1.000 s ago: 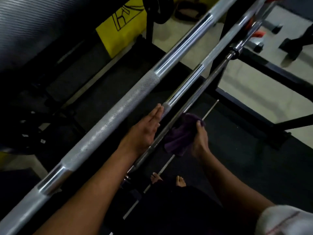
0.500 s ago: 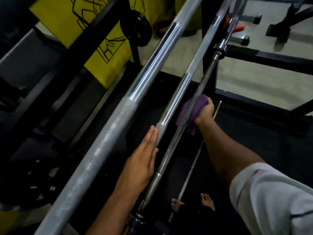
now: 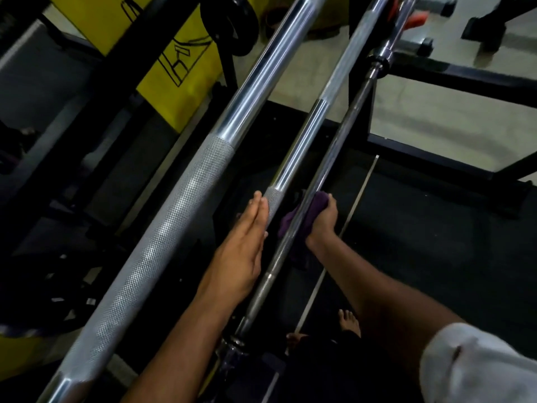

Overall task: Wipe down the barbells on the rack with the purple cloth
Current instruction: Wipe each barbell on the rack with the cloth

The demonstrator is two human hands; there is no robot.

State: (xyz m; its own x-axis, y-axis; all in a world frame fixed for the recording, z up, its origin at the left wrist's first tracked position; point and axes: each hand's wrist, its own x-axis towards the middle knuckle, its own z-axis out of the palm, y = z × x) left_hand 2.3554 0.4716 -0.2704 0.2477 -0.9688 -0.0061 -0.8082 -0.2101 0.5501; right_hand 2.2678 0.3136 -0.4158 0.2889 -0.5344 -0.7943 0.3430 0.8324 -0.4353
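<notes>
The purple cloth (image 3: 302,221) is bunched around the thin bar (image 3: 328,175), the rightmost of three, about midway along its visible length. Much of the cloth is hidden behind that bar and under the right hand (image 3: 322,221), whose fingers curl around cloth and bar together; the fingertips cannot be seen. A dark fold hangs below the bar and is hard to separate from the black floor mat (image 3: 421,228).

All three bars run the same way, long axis from lower left up to upper right, ends cut off by the frame. The middle bar (image 3: 299,158) lies just beside the thin one; its lower stretch is hidden behind the left hand (image 3: 242,257), which lies flat with straight fingers pressed along the bar's rough part, gripping nothing. The thick bar (image 3: 174,216) lies farther left, nearest the camera.

A yellow panel (image 3: 180,91) and black frame posts stand beyond the bars. Bare toes (image 3: 350,319) show below, and a white sleeve (image 3: 476,365) fills the lower right corner.
</notes>
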